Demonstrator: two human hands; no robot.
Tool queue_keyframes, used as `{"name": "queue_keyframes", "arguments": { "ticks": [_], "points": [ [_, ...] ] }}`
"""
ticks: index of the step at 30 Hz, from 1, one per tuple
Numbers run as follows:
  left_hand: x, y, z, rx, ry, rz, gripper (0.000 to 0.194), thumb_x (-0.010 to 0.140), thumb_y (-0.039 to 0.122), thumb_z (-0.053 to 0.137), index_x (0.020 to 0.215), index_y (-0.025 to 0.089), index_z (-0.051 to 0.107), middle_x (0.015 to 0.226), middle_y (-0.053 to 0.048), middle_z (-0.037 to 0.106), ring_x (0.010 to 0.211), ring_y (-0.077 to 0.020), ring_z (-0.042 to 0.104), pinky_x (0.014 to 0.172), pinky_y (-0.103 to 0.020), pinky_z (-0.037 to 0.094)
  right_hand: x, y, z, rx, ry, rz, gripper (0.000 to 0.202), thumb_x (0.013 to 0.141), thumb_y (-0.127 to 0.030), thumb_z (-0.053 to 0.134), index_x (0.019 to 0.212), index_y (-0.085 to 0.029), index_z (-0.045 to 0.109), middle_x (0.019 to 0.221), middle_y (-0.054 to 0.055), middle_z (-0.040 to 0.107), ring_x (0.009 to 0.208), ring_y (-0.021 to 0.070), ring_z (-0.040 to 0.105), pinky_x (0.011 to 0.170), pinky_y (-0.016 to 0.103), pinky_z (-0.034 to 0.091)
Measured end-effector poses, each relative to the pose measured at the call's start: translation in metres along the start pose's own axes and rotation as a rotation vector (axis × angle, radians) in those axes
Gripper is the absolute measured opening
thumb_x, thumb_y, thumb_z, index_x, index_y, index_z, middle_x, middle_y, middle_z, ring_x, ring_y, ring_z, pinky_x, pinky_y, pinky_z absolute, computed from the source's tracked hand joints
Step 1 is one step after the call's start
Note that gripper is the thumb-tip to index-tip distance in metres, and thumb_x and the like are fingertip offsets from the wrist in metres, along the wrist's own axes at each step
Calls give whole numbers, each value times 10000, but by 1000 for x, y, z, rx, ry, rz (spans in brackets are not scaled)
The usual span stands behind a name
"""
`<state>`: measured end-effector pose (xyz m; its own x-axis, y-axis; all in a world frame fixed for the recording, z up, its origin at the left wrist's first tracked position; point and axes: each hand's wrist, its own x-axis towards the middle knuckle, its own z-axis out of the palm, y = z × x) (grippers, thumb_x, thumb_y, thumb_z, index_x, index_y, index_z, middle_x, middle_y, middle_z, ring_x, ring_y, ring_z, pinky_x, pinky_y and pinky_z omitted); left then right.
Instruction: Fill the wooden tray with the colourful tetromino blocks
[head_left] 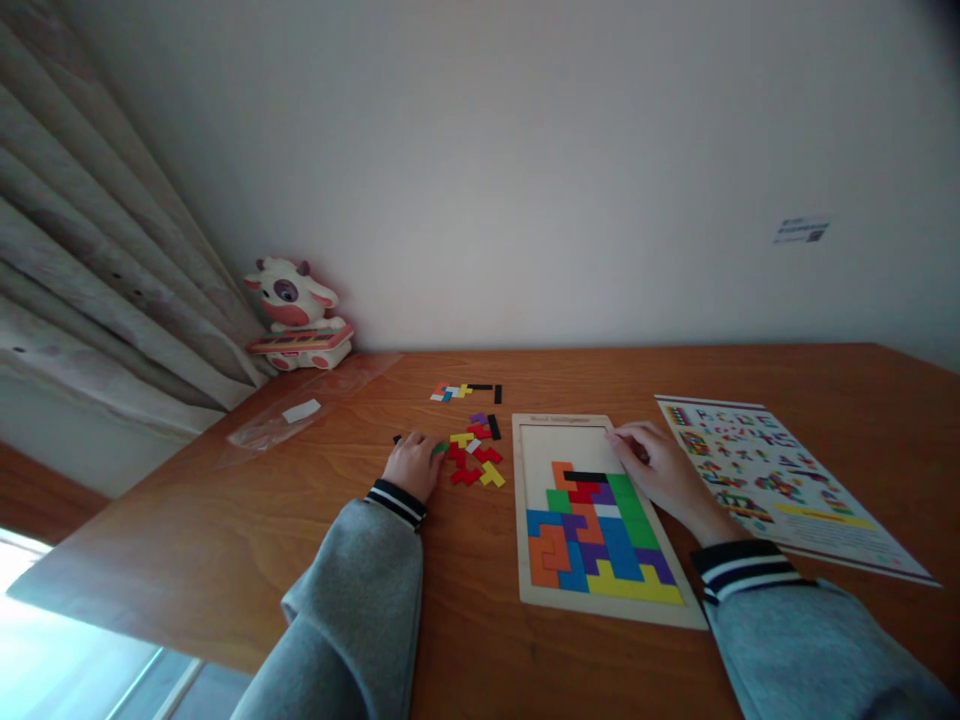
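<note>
Puzzle board [537,446] lies on counter [330,520] right of loose pieces [466,476]; right hand [651,462] curls fingers at its right rim, left hand [414,466] at a green piece [439,449], grips unclear: sideways pressure could skew the board, a brush scatter pieces.

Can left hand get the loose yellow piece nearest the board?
Probably yes: the left hand is close, only flat red pieces lie between, and nothing covers the yellow piece. If the hand holds the green piece, release comes first.
</note>
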<state>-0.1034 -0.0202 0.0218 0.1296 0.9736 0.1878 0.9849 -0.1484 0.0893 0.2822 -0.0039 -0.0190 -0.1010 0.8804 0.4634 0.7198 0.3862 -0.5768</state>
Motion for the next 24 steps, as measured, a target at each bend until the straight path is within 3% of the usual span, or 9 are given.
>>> {"name": "queue_keyframes", "arguments": {
  "ticks": [7,11,14,18,21,24],
  "points": [
    [2,0,-3,-5,26,-55,266,986,233,431,1151,199,636,1065,-71,730,959,-218,689,771,-284,522,1,-1,0,-10,7,-18,292,948,-438,476,926,-203,648,941,79,641,817,213,613,726,352,498],
    [4,-6,2,0,69,-27,244,922,162,494,1090,192,669,986,-71,747,894,-226,705,729,-288,538,0,0,0,-17,-1,-17,285,950,-437,478,944,-206,645,946,78,640,821,215,614,727,354,499],
    [4,-3,5,-79,146,70,251,884,139,547,1084,209,682,995,-51,753,907,-208,707,794,-289,550,0,2,1,-22,3,-17,287,952,-436,475,954,-204,646,952,80,641,821,215,616,727,356,501],
    [-1,32,5,-431,442,384,202,917,196,561,1061,220,701,1021,-49,752,938,-182,700,874,-303,556,1,2,1,-35,-5,-19,287,952,-433,474,954,-208,652,967,81,647,846,222,626,756,367,504],
    [-8,72,8,-541,393,629,202,932,171,539,1031,213,710,1065,-56,742,986,-180,690,907,-320,560,1,-1,1,-27,7,-23,276,950,-422,477,949,-211,655,973,82,649,858,223,628,774,371,507],
    [-14,98,13,-558,288,740,218,924,146,519,1042,180,699,1026,-68,748,949,-183,694,871,-321,575,1,-3,0,-27,6,-14,271,949,-419,476,949,-214,653,971,82,649,843,222,625,751,368,507]
  ]
}}
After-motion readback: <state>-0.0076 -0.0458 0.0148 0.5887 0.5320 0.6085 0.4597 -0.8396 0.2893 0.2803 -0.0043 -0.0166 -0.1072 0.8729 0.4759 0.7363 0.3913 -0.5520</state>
